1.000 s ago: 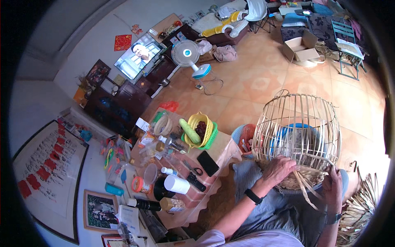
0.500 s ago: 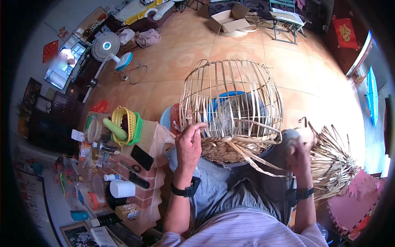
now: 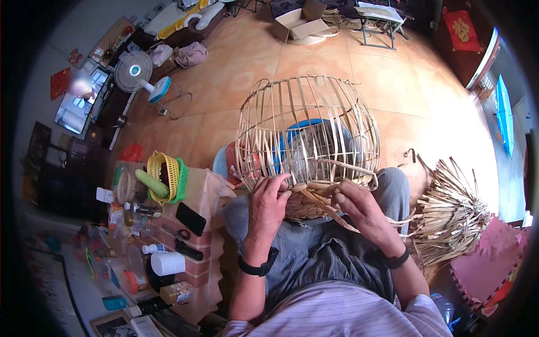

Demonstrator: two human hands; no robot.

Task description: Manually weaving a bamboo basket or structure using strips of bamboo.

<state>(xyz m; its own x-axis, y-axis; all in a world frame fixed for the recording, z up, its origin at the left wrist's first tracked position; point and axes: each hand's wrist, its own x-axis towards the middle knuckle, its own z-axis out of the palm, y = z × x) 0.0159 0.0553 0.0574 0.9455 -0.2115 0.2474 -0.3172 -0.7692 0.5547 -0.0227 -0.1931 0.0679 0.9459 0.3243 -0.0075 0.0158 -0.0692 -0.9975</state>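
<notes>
A tan openwork basket of thin splints, with a plaited band at its near bottom, rests by my lap. My left hand is at the near band on the left, fingers closed on the weave. My right hand pinches a flat straw strip at the band, a short way right of my left hand. Loose strip ends hang down and loop out to the right. A blue basin shows through the splints.
At left stands a cloth-covered table with green and yellow baskets, a phone, jars and bottles. A straw bundle lies at right beside a pink mat. A fan and open carton are farther back.
The view has swung rightward. My right hand has moved left and inward from the basket's right side to the front band, now holding a strip close to my left hand.
</notes>
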